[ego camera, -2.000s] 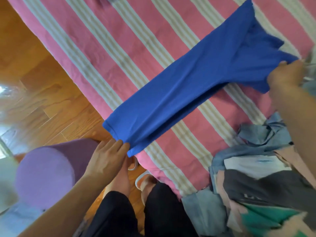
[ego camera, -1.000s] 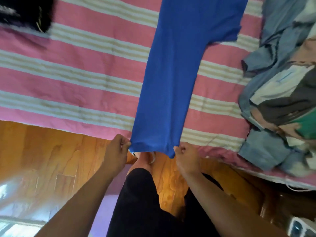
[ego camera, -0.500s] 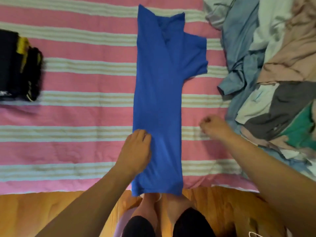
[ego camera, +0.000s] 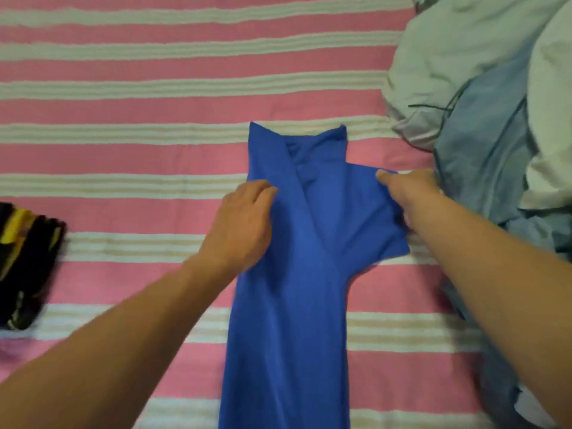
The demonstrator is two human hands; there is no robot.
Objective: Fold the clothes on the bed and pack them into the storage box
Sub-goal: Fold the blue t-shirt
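While the long-folded blue cotton shirt (ego camera: 288,305) is lying on the pink-and-white striped bed (ego camera: 123,150), the left hand (ego camera: 241,224) is pressing it flat-fingered, and the right hand (ego camera: 405,187) is pinching its sleeve beside piled clothes (ego camera: 483,119).

left hand (ego camera: 244,224) flat on blue shirt (ego camera: 288,335) | right hand (ego camera: 408,187) grips sleeve (ego camera: 371,218)

Smooth, matt blue knit cloth with soft creases in the shirt (ego camera: 288,305). Woven, slightly nubbly cotton in the pink and cream striped bed cover (ego camera: 139,97), matt throughout. Crumpled thin cloth, pale and dull, in the heap of clothes (ego camera: 483,97). Dark matt fabric with yellow print in the folded garment (ego camera: 24,261), blurred.
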